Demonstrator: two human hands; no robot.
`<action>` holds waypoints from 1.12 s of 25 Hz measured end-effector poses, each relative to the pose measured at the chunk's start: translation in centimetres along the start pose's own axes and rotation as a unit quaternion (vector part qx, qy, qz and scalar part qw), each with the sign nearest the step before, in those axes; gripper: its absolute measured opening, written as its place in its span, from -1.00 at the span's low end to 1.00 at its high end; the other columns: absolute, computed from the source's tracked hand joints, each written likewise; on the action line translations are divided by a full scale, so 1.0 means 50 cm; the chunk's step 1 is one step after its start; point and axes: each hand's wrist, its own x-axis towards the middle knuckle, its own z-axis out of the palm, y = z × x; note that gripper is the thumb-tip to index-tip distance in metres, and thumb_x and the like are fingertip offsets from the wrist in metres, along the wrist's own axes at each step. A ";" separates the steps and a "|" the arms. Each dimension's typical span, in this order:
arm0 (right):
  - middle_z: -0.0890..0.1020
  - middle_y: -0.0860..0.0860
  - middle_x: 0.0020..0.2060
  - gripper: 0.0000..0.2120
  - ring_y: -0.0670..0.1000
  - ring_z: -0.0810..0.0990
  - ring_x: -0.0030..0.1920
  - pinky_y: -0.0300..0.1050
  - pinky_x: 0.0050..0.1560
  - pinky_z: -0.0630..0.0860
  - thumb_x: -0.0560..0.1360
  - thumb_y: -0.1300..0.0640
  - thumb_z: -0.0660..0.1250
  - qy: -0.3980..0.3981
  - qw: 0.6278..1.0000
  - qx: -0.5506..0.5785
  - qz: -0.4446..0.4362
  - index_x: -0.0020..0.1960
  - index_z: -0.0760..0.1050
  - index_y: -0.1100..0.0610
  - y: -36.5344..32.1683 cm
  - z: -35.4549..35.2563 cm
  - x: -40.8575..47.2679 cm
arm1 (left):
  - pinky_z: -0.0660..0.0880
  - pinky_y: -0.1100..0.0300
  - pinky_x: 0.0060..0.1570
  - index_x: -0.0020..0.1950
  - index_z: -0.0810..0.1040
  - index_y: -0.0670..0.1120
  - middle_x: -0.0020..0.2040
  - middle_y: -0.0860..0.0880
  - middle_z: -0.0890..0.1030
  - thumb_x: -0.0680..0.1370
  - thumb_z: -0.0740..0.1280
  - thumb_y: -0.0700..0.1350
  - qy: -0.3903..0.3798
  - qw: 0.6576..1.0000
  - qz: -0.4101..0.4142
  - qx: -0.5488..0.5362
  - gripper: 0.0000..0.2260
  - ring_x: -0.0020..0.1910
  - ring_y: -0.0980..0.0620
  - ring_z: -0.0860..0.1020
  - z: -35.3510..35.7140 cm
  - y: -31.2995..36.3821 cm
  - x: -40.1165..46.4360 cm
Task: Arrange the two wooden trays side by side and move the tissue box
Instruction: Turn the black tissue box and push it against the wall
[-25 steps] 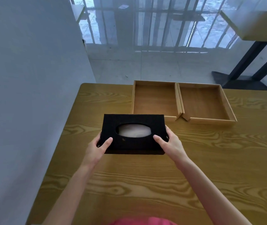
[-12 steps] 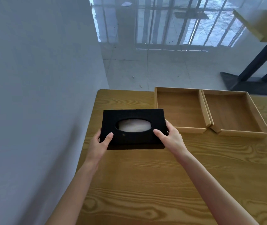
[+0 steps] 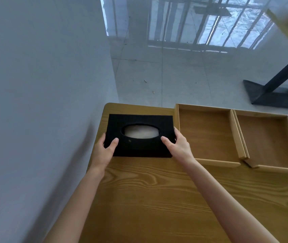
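Item: tissue box [image 3: 139, 137], black, oval opening on top with pale tissue showing. Location: far left corner of the table [image 3: 157, 199], close to the wall [image 3: 39, 102], just left of the trays. I cannot tell whether its base rests on the wood or hangs just above it.

Item: left hand [image 3: 104, 151]. Closed on the box's left end, thumb laid on the top face, fingers wrapped round the side out of sight.

Item: right hand [image 3: 178, 146]. Closed on the box's right end, thumb on top near the opening, fingers round the side, next to the wall of the left tray [image 3: 208, 135].

Item: right tray [image 3: 269, 141]. Empty, as is the left one. The two lie side by side, inner walls near or touching at the far end. The near corners splay a little, so the pair is not quite parallel.

Step in hand, as I judge it: the tray part looks done or nearly so; the box move is under way. The next move, I reckon, calls for settling the box flat in that corner, square to the table edge and clear of the tray wall, then loosening both hands. Knuckles on the right side have little room beside the tray.

Surface: yellow wood with strong grain, rounded far corner, bare apart from these items.

Room: grey wall hard against the table's left edge; glossy pale tiled floor [image 3: 174, 76] reflecting barred windows; black base [image 3: 278, 97] of another table at far right.
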 end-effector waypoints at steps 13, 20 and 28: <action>0.28 0.05 0.45 -0.37 0.06 0.23 0.46 -0.06 0.44 0.19 0.54 0.05 0.22 -0.004 0.999 -0.042 -0.026 0.49 -0.01 0.11 0.018 0.036 0.092 | 0.25 0.00 0.44 0.49 0.18 -0.09 0.46 -0.09 0.33 0.54 0.25 -0.01 0.020 0.994 0.065 0.089 -0.45 0.46 -0.06 0.27 0.013 -0.008 0.094; -0.26 0.13 0.50 -0.09 0.10 -0.09 0.51 0.01 0.47 0.09 0.42 -0.12 0.34 -0.044 0.923 -0.329 -0.197 0.49 -0.21 0.06 0.044 0.029 0.058 | -0.03 -0.16 0.37 0.49 0.09 -0.08 0.51 -0.14 0.15 0.37 0.11 0.35 0.021 0.819 0.275 0.504 -0.19 0.49 -0.24 0.00 0.026 -0.020 0.056; -0.35 -0.04 0.41 -0.21 0.12 -0.26 0.50 0.04 0.34 0.36 0.47 0.15 0.35 -0.047 0.914 -0.335 -0.224 0.48 -0.10 -0.04 0.033 0.042 0.086 | 0.21 -0.24 0.24 0.36 0.27 0.05 0.36 -0.18 0.47 0.28 0.50 0.08 0.039 0.754 0.309 0.579 -0.28 0.35 -0.35 0.36 0.041 -0.020 0.083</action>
